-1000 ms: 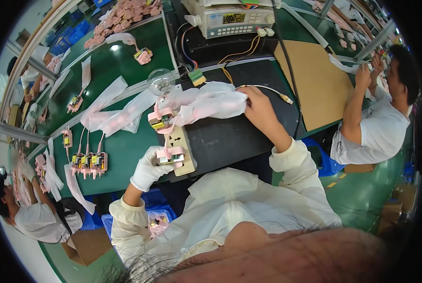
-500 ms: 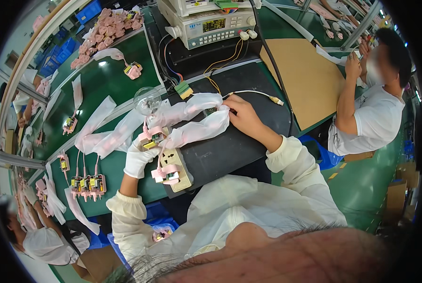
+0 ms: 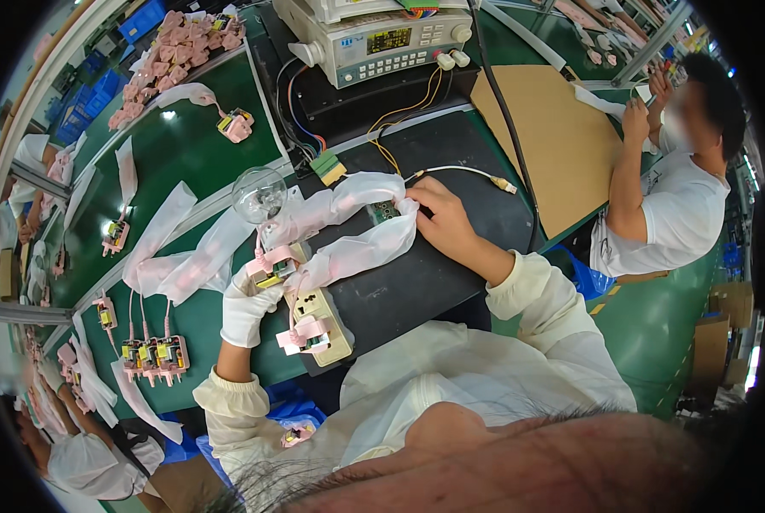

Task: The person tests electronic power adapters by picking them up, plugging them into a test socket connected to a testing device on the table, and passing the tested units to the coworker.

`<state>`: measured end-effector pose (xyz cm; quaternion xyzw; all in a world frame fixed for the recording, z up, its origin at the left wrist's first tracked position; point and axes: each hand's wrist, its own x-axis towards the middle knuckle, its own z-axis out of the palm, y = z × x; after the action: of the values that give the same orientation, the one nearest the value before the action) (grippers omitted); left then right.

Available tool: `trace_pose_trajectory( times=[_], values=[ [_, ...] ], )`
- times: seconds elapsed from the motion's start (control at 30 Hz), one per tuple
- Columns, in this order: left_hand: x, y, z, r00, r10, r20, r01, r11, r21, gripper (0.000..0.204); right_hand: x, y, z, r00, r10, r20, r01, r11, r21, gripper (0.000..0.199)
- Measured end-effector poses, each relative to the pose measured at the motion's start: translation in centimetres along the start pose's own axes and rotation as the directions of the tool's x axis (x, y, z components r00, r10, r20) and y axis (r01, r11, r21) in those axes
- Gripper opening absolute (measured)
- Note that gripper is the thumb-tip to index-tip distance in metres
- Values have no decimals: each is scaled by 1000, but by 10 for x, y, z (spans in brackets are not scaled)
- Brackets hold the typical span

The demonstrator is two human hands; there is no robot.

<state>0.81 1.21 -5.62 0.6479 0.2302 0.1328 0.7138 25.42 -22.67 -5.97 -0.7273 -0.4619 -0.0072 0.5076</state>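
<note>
My left hand (image 3: 247, 306), in a white glove, is closed around a pink plug-in charger (image 3: 271, 263) whose circuit parts show, held at the upper end of a cream socket strip (image 3: 337, 321). Bare, my right hand (image 3: 446, 224) pinches the far end of a white-sleeved cable (image 3: 361, 255); its fingertips partly hide what they grip. A small green circuit board (image 3: 384, 211) lies beside that end. A second pink charger (image 3: 305, 336) sits at the strip's lower part. Just above my left hand stands a clear glass bulb (image 3: 260, 195).
A bench power supply (image 3: 382, 56) with wires stands at the back. Several open pink chargers (image 3: 156, 355) lie left, with white sleeves (image 3: 173, 227) and a pink pile (image 3: 173, 60) beyond. Brown cardboard (image 3: 545, 145) lies right, near a seated co-worker (image 3: 669, 205).
The whole view has shifted slightly. More of the small green board shows between the sleeved lengths. Both hands keep their grips.
</note>
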Motion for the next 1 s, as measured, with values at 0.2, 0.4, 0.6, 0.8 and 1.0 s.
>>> trace_pose_trajectory(
  times=[0.2, 0.4, 0.6, 0.8, 1.0],
  values=[
    [-5, 5, 3, 998, -28, -47, 28, 1000, -9, 40, 0, -2, 1, 1000, -1, -3, 1, 1000, -1, 27],
    [0, -5, 0, 998, -19, -61, 19, 1000, -5, 40, -1, 0, 3, 1000, -20, -16, 19, 1000, -17, 27],
    [-5, 4, 3, 997, -22, -73, 21, 1000, -22, 37, 3, -1, 2, 995, -76, -71, 76, 997, 8, 27],
    [0, -4, 5, 994, 9, -112, -12, 1000, -25, 34, 7, 6, 7, 1000, 26, -6, -25, 994, 107, 26],
    [-3, -1, 2, 988, 44, -150, -101, 911, -400, 23, 4, -3, 4, 998, -62, -16, 62, 998, 2, 27]
  ],
)
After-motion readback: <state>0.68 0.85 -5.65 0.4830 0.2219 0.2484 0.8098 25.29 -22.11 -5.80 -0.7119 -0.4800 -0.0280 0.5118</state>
